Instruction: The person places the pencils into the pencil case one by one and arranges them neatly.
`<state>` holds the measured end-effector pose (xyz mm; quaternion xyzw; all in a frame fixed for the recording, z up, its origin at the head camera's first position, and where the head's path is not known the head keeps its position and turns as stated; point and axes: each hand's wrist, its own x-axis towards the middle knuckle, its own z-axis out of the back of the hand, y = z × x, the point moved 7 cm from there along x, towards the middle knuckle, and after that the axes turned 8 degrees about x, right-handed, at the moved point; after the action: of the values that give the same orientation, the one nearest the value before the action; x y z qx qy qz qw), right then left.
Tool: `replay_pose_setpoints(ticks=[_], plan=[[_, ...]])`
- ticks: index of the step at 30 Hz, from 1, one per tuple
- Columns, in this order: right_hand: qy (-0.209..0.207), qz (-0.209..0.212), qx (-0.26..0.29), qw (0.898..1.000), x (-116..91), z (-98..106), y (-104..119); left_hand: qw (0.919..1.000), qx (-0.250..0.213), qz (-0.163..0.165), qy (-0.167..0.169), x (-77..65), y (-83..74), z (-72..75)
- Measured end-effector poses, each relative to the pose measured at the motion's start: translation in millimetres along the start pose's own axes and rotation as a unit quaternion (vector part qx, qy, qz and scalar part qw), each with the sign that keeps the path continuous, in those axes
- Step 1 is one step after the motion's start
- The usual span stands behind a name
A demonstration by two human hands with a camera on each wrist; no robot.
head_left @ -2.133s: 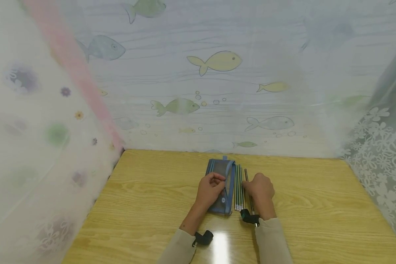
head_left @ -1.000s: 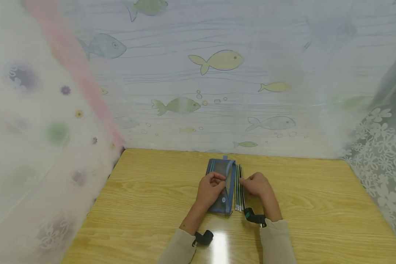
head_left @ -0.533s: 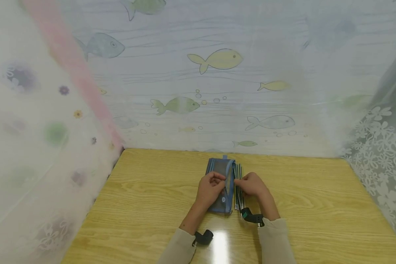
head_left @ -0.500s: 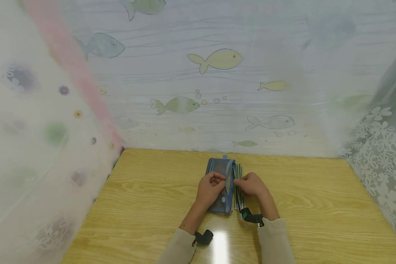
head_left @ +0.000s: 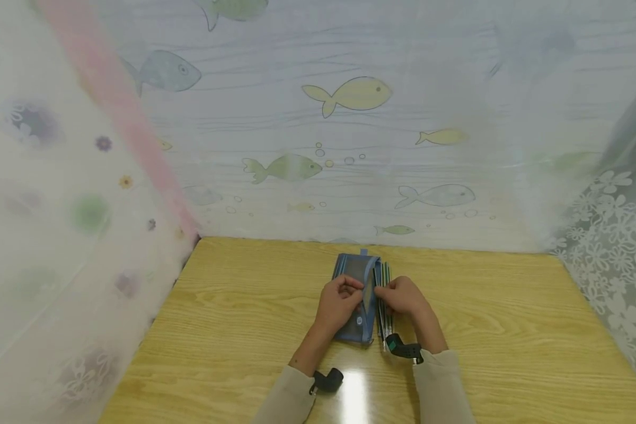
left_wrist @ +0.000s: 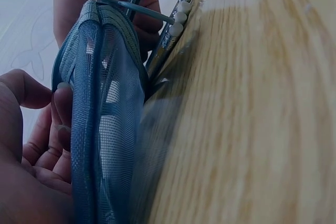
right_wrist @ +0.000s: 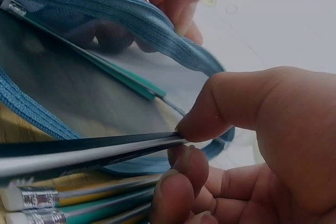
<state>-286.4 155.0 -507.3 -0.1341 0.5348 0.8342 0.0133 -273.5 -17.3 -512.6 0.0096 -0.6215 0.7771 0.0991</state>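
A blue mesh pencil case [head_left: 357,333] lies on the table with its zip gaping on the right side. My left hand [head_left: 339,305] pinches the upper edge of that opening between thumb and finger. In the right wrist view, a green pencil [right_wrist: 113,72] shows inside the case. My right hand [head_left: 404,296] pinches a dark pencil with a pale stripe [right_wrist: 100,149] between thumb and fingers, right at the opening. Beneath it, several pencils with white erasers [right_wrist: 100,203] lie side by side along the case, partly covered by the right hand.
The wood-grain table [head_left: 233,330] runs back to a fish-print curtain [head_left: 275,118]. A flower-patterned curtain [head_left: 58,247] hangs on the left, and a lacy one [head_left: 625,235] on the right. Black wrist cameras [head_left: 330,381] sit on both wrists.
My right hand has shifted left from beyond the pencil row to the case's opening, bringing the dark pencil along. The left hand keeps its hold on the zip edge.
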Motion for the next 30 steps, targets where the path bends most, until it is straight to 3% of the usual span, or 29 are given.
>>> replay_pose_setpoints(ticks=[10, 16, 30], plan=[[0.002, -0.001, 0.001, 1.0, 0.3, -2.0, 2.8, 1.0, 0.003, -0.001, 0.004, 0.2, -0.9, 0.5], [-0.008, 0.022, 0.011, 1.0, 0.8, -8.7, 9.5, 1.0, 0.004, 0.002, 0.001, 0.9, 0.3, 0.1], [-0.022, 0.007, 0.008, 1.0, 4.5, -15.0, 8.3, 0.9999, 0.006, 0.008, 0.006, 1.8, -0.3, 1.2]])
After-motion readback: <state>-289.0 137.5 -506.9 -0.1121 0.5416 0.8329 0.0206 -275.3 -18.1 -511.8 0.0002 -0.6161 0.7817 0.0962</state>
